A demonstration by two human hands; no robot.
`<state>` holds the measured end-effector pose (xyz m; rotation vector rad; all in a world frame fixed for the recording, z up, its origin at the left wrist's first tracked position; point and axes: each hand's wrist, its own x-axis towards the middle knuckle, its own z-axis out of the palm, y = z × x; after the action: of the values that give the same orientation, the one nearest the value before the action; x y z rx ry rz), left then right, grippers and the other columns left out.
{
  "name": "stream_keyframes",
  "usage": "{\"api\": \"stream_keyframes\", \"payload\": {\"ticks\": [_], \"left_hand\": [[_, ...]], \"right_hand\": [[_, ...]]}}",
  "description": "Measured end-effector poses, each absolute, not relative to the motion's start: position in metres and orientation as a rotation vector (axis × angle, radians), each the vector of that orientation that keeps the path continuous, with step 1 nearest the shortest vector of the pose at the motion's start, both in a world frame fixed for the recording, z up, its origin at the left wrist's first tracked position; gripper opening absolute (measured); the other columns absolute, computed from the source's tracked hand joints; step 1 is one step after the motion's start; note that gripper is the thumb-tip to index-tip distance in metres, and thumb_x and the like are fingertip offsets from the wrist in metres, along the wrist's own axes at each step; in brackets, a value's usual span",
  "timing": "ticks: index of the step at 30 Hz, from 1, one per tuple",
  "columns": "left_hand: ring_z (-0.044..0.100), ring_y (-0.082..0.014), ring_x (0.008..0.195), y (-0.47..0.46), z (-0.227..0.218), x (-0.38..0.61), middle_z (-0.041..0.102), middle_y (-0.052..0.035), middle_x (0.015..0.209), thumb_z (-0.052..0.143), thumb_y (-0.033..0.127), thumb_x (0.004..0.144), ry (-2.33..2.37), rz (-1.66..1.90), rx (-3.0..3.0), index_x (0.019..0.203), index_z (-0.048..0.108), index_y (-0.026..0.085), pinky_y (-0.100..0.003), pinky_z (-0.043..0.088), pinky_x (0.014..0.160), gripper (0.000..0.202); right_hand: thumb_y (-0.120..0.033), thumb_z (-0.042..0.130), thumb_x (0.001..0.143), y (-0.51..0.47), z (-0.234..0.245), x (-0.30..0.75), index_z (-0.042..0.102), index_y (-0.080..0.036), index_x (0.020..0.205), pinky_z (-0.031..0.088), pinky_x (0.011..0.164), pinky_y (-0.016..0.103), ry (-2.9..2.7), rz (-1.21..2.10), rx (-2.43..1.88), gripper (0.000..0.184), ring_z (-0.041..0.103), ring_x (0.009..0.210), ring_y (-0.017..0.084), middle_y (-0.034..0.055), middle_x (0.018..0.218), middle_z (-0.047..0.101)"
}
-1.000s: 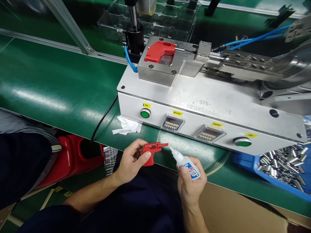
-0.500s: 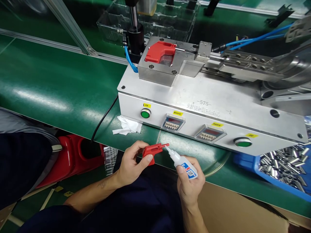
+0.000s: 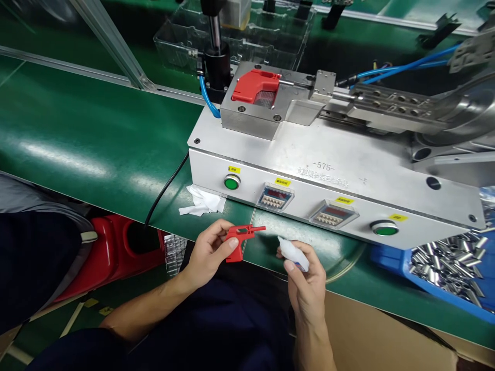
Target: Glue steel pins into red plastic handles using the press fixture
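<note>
My left hand (image 3: 211, 252) pinches a small red plastic part (image 3: 238, 240) with a thin prong pointing right, held over the near edge of the green belt. My right hand (image 3: 305, 281) is wrapped round a small white glue bottle (image 3: 293, 254); its nozzle points up and left, a short gap from the part's prong. Behind them stands a metal machine box (image 3: 328, 180) with two green buttons and two small counters. A second red part (image 3: 253, 85) sits in the fixture on top of the box.
A crumpled white tissue (image 3: 201, 201) lies by the box's left corner beside a black cable (image 3: 167, 188). A blue bin of several metal sleeves (image 3: 450, 265) stands at the right. A red stool (image 3: 112, 247) is at lower left; clear trays (image 3: 247, 31) stand behind.
The glue bottle's tip touched the red part's prong half a second ago; now my right hand has pulled back and tilted the bottle away. My left hand has turned the part slightly.
</note>
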<state>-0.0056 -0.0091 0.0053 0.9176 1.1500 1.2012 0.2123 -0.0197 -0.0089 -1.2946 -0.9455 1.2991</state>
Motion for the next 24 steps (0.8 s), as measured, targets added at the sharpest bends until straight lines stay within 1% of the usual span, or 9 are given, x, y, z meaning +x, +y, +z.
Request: {"api": "stream_keyframes", "payload": {"ticks": [3, 6, 9, 13, 18, 19, 20, 22, 24], "left_hand": [[0.055, -0.0083, 0.065, -0.005, 0.003, -0.006, 0.066, 0.0001, 0.078, 0.081, 0.046, 0.093, 1.138, 1.160, 0.810, 0.092, 0.071, 0.016, -0.015, 0.047, 0.060, 0.031], [0.054, -0.0089, 0.066, -0.004, -0.002, -0.007, 0.064, 0.0001, 0.077, 0.081, 0.050, 0.092, 1.133, 1.102, 0.769, 0.091, 0.072, 0.016, -0.016, 0.046, 0.060, 0.036], [0.058, -0.0108, 0.071, -0.009, -0.012, -0.014, 0.067, -0.0008, 0.081, 0.082, 0.052, 0.090, 1.205, 1.044, 0.777, 0.096, 0.074, 0.017, -0.017, 0.050, 0.066, 0.037], [0.064, -0.0141, 0.077, -0.014, -0.034, -0.029, 0.071, -0.0019, 0.087, 0.089, 0.055, 0.080, 1.374, 0.978, 0.845, 0.099, 0.074, 0.017, -0.018, 0.054, 0.069, 0.045], [0.067, -0.0161, 0.085, -0.005, -0.049, -0.038, 0.075, -0.0022, 0.098, 0.088, 0.064, 0.075, 1.470, 0.853, 0.894, 0.105, 0.073, 0.020, -0.017, 0.057, 0.072, 0.056], [0.068, -0.0165, 0.085, -0.004, -0.048, -0.038, 0.075, -0.0025, 0.097, 0.088, 0.067, 0.073, 1.483, 0.834, 0.909, 0.104, 0.073, 0.020, -0.017, 0.057, 0.071, 0.058], [0.068, -0.0170, 0.085, -0.003, -0.047, -0.038, 0.076, -0.0029, 0.097, 0.088, 0.070, 0.072, 1.500, 0.823, 0.919, 0.104, 0.073, 0.020, -0.017, 0.057, 0.071, 0.061], [0.069, -0.0177, 0.085, -0.001, -0.045, -0.037, 0.076, -0.0035, 0.097, 0.087, 0.073, 0.069, 1.529, 0.814, 0.929, 0.104, 0.073, 0.020, -0.017, 0.058, 0.071, 0.065], [0.070, -0.0183, 0.085, 0.000, -0.045, -0.035, 0.077, -0.0041, 0.098, 0.087, 0.075, 0.068, 1.535, 0.810, 0.923, 0.105, 0.073, 0.020, -0.017, 0.059, 0.071, 0.067]], "right_hand": [[-0.034, 0.082, 0.089, -0.019, -0.010, 0.216, 0.070, -0.024, 0.110, 0.060, 0.087, 0.032, -1.105, 1.244, -1.311, 0.026, 0.074, 0.102, 0.022, 0.0077, 0.108, 0.076], [-0.025, 0.072, 0.096, -0.017, -0.013, 0.215, 0.063, -0.025, 0.113, 0.056, 0.107, 0.045, -1.263, 1.034, -1.337, 0.019, 0.068, 0.127, 0.026, 0.0095, 0.115, 0.077], [-0.020, 0.065, 0.099, -0.017, -0.016, 0.215, 0.058, -0.025, 0.114, 0.052, 0.114, 0.050, -1.420, 0.852, -1.400, 0.017, 0.063, 0.136, 0.026, 0.0101, 0.118, 0.077], [-0.017, 0.061, 0.097, -0.023, -0.014, 0.220, 0.058, -0.025, 0.118, 0.053, 0.114, 0.047, -1.574, 0.828, -1.465, 0.023, 0.065, 0.133, 0.026, 0.0105, 0.123, 0.075], [-0.024, 0.072, 0.092, -0.031, 0.012, 0.249, 0.052, -0.027, 0.150, 0.052, 0.118, 0.043, -1.759, 0.860, -1.485, 0.061, 0.061, 0.137, 0.028, 0.0118, 0.144, 0.064], [-0.026, 0.072, 0.094, -0.032, 0.023, 0.260, 0.053, -0.026, 0.151, 0.053, 0.117, 0.042, -1.782, 0.859, -1.478, 0.060, 0.063, 0.135, 0.027, 0.0122, 0.144, 0.065], [-0.028, 0.071, 0.096, -0.033, 0.034, 0.273, 0.058, -0.025, 0.147, 0.055, 0.114, 0.041, -1.783, 0.844, -1.475, 0.053, 0.066, 0.130, 0.026, 0.0122, 0.140, 0.068], [-0.028, 0.066, 0.101, -0.030, 0.055, 0.305, 0.071, -0.023, 0.127, 0.060, 0.102, 0.037, -1.715, 0.746, -1.508, 0.027, 0.073, 0.112, 0.023, 0.0102, 0.120, 0.076], [-0.029, 0.063, 0.102, -0.019, 0.071, 0.343, 0.075, -0.023, 0.108, 0.061, 0.090, 0.034, -1.587, 0.556, -1.604, 0.015, 0.074, 0.094, 0.021, 0.0076, 0.101, 0.077]]}}
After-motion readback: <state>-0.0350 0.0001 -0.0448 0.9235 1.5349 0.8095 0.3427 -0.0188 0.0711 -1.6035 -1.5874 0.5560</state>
